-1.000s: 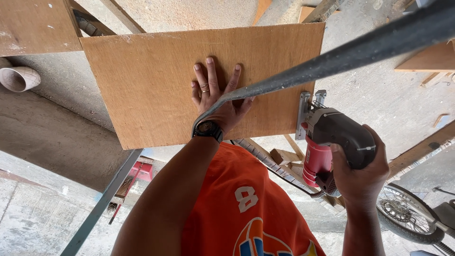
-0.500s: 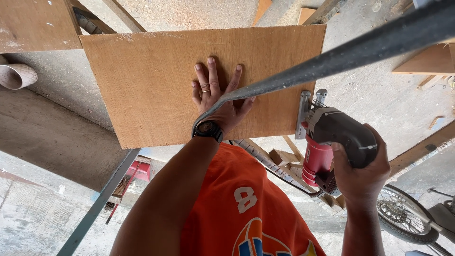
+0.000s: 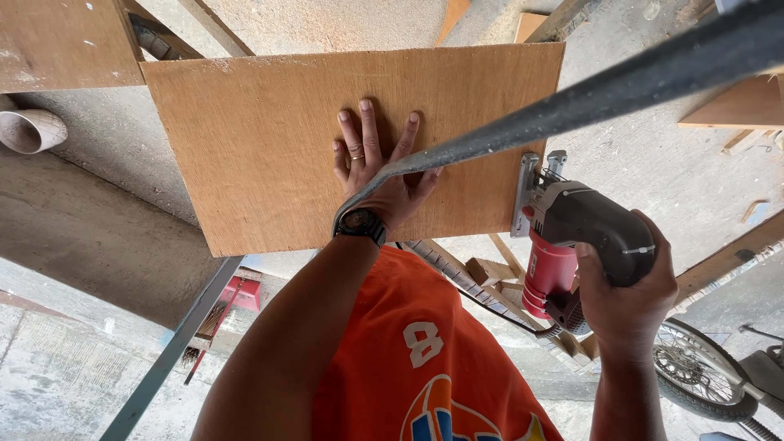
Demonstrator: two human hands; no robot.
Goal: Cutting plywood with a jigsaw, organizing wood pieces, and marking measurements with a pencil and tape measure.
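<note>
Fingers (image 3: 365, 131) of left hand (image 3: 380, 175) spread flat on plywood sheet (image 3: 253, 139), right hand (image 3: 625, 286) gripping red saw (image 3: 572, 237), grey cable (image 3: 572, 102) crossing above

The plywood sheet (image 3: 269, 147) is showing a plain light brown, faintly grained. The power saw (image 3: 572, 245) is showing a red body under a dark grey handle. The shirt (image 3: 416, 351) is glowing orange with a white numeral and a blue-and-yellow emblem. The wristwatch (image 3: 360, 223) is looking black.
</note>
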